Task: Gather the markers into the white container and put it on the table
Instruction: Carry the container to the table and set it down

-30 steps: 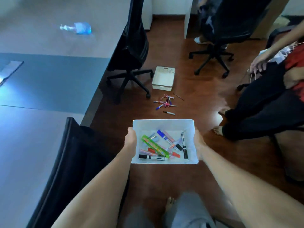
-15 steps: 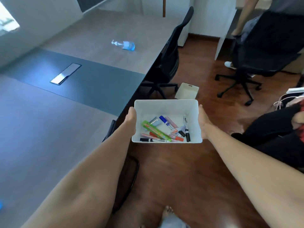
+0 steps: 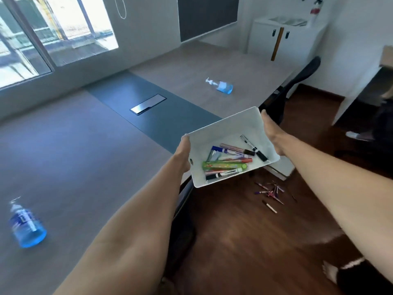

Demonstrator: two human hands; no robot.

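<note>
White container point(image 3: 228, 133) full of markers point(image 3: 228, 160) is up in the air, tilted, over the tabletop point(image 3: 85, 167) edge. Left hand point(image 3: 184, 153) and right hand point(image 3: 271, 133) each grip a short end, fingers mostly hidden behind the walls. Loose pens point(image 3: 271, 191) lie on the floor point(image 3: 244, 231) below, and two blue bottles point(image 3: 221, 86) sit on the tabletop.

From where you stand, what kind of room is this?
Probably an office meeting room. A long table has a metal cable hatch set into its dark centre strip, a black office chair is pushed up to its edge, and a white cabinet stands against the far wall.
</note>
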